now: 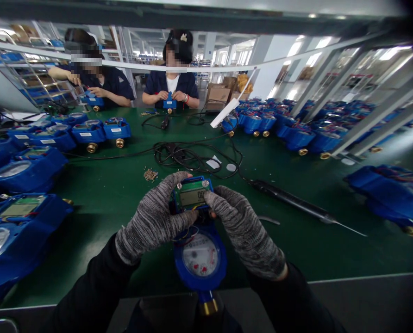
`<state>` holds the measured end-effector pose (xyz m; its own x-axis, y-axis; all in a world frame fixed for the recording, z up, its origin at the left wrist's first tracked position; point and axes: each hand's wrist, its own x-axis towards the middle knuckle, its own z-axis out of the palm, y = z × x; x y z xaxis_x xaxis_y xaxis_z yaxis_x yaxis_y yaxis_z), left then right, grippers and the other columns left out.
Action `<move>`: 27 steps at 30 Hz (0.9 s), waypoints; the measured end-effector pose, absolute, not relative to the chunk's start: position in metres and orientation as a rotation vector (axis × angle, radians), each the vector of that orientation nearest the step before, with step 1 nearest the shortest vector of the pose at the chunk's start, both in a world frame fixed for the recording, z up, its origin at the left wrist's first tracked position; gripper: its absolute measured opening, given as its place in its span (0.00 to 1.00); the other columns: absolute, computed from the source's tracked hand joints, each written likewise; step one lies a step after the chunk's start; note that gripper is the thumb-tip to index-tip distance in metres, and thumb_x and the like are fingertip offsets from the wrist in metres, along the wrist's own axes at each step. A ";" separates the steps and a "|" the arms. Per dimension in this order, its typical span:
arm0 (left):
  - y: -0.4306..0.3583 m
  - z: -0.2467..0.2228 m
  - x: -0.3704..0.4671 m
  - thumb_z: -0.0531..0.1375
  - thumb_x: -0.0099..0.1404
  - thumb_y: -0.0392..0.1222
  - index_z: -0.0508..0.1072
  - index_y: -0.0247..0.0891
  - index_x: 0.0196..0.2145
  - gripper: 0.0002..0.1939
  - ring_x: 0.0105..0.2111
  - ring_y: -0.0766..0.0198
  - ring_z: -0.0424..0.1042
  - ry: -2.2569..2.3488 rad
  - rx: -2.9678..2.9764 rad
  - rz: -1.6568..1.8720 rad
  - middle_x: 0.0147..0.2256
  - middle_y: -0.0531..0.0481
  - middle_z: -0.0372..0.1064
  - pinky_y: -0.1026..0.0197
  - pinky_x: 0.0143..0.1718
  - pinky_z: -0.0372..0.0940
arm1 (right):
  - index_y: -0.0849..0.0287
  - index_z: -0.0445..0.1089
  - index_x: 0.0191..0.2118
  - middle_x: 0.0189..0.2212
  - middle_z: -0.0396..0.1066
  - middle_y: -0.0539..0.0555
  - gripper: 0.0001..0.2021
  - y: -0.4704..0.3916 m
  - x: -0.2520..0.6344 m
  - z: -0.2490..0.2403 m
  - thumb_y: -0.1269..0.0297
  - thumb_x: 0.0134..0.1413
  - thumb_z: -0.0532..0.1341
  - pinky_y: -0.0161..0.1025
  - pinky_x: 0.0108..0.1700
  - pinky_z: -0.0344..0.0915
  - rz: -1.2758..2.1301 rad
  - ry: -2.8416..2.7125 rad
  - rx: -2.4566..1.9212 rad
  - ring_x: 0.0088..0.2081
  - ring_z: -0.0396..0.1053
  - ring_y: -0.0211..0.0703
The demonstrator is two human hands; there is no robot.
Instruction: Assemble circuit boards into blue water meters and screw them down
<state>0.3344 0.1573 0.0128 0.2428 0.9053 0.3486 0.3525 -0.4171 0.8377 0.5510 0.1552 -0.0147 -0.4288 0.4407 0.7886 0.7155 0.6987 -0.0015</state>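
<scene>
A blue water meter (200, 259) lies on the green table in front of me, its round dial facing up and its brass threaded end pointing toward me. At its far end is a green circuit board with an LCD display (192, 196), showing digits partly covered by my fingers. My left hand (158, 212), in a grey knit glove, grips the left side of the display end, thumb along its near edge. On the right side, my right hand (239, 222), gloved alike, pinches the display end with its fingertips. Thin wires (189, 235) show between board and dial.
A black electric screwdriver (293, 201) with a long bit lies to the right. Small screws (150, 175) are piled beyond my left hand, near a coiled black cable (173, 155). More meters (29, 169) stand left and right. Two people sit across the table, handling meters.
</scene>
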 end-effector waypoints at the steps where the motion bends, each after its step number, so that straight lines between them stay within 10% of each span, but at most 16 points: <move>1: 0.157 0.014 0.334 0.69 0.59 0.47 0.64 0.41 0.62 0.36 0.56 0.48 0.70 1.132 1.880 1.114 0.59 0.42 0.67 0.41 0.60 0.65 | 0.65 0.68 0.54 0.49 0.71 0.65 0.15 0.155 0.551 -0.014 0.73 0.68 0.50 0.48 0.50 0.77 -0.441 -2.101 -0.881 0.50 0.73 0.54; 27: 0.158 0.010 0.334 0.66 0.63 0.42 0.64 0.38 0.61 0.30 0.58 0.50 0.69 1.047 2.022 1.196 0.58 0.40 0.67 0.44 0.61 0.65 | 0.60 0.66 0.56 0.52 0.69 0.62 0.16 0.154 0.552 -0.024 0.73 0.68 0.49 0.50 0.53 0.76 -0.360 -2.024 -0.898 0.53 0.70 0.52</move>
